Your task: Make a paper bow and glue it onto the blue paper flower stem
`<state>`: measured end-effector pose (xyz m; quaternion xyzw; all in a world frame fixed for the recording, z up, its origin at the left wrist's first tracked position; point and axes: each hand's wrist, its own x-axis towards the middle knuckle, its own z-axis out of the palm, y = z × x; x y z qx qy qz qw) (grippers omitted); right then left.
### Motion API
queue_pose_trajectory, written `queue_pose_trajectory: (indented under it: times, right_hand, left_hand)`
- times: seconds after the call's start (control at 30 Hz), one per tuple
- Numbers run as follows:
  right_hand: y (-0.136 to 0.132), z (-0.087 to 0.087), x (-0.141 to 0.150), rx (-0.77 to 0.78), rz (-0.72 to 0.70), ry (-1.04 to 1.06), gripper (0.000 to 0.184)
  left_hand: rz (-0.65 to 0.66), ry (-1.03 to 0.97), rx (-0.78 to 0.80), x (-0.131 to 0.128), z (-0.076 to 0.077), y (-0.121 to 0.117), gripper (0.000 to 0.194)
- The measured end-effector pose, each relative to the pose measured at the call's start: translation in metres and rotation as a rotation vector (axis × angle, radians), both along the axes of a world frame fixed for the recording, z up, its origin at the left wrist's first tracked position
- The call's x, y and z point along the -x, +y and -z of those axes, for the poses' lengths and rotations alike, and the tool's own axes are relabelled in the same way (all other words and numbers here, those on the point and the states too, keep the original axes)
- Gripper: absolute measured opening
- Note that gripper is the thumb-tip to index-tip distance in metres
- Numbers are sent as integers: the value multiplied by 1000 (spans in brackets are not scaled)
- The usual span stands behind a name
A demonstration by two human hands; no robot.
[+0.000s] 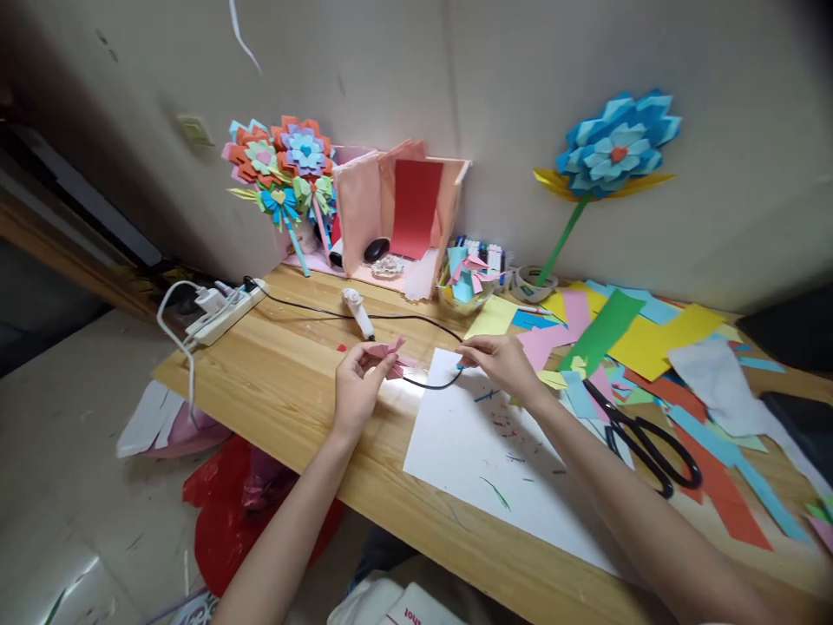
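Left of the white paper [468,460], the left hand [359,382] pinches folded pink paper [389,358]; over its top edge, the right hand [504,365] pinches something small, seemingly blue

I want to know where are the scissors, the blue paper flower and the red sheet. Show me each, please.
Scissors [605,403]: head view, on the blades.
Blue paper flower [619,154]: head view, on its heart centre.
Red sheet [416,204]: head view, upper middle.

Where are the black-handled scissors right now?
In the head view, the scissors lie on the right side of the desk, among coloured paper strips, beside the right forearm.
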<state>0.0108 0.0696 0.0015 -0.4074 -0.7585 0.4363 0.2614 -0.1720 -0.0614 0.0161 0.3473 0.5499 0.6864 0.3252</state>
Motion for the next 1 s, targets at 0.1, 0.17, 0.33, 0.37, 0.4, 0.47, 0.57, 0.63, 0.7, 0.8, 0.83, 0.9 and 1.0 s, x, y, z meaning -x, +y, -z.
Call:
queue_pose_trajectory:
  times: [0.1,0.17,0.33,0.37,0.4,0.47,0.57,0.63,0.7,0.8,0.83,0.9,1.0]
  right_hand:
    - [0,1,-19,15,10,16,17]
    - [2,1,-35,-11,77,25,16]
    - [7,2,-74,44,304,136,25]
    - [8,3,-80,54,329,168,26]
    - [8,4,-86,66,345,200,26]
    - [8,7,-95,112,360,262,26]
    - [8,10,-105,163,364,314,31]
    - [9,9,-110,145,373,311,33]
    - [12,6,-113,96,379,287,31]
    - [17,0,-113,47,386,272,28]
    - [18,-2,-111,52,378,278,29]
    - [19,-7,-104,91,330,300,29]
    - [14,-13,-87,229,187,295,32]
  left_hand:
    - [122,-19,-1,-20,-2,16,19]
    - [161,-19,3,-29,-4,24,19]
    - [230,-6,28,-52,-5,35,21]
    - [254,3,34,-57,-5,37,21]
    - [278,16,39,-62,-4,40,20]
    - [319,50,41,-70,-3,45,19]
    - [329,81,27,-76,1,55,17]
    - [299,83,4,-76,4,61,16]
    - [274,83,-9,-74,9,65,15]
    - [252,89,1,-70,21,68,14]
    - [246,99,7,-69,25,68,12]
    - [235,152,1,-67,31,68,9]
    - [231,320,-79,-63,33,66,5]
